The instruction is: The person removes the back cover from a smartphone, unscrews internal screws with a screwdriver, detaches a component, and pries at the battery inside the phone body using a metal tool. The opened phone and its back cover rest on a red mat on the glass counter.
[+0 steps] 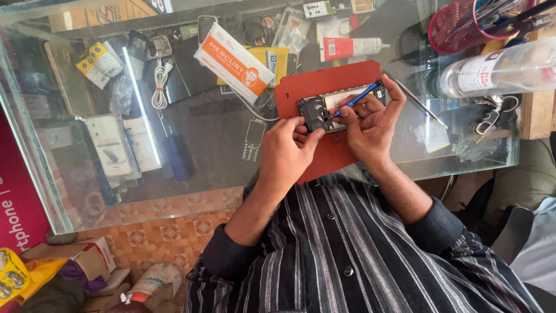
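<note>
Two hands on opened phone (324, 110): left grip (289, 145) pinches edge, right grip (370, 116) pinches blue tool (360, 95); orange-white package (234, 62) behind.

A flat orange-and-white packet (234, 62) lies tilted on the glass at far centre, overlapping a yellow package (277, 61) behind it. Right of them lies a white tube with a red label (350, 47). At far right a clear bottle (501, 71) lies sideways with a white-and-red label. White boxed packages (110, 145) sit under the glass at left. A magenta sign (17, 214) stands at the near left edge.
</note>
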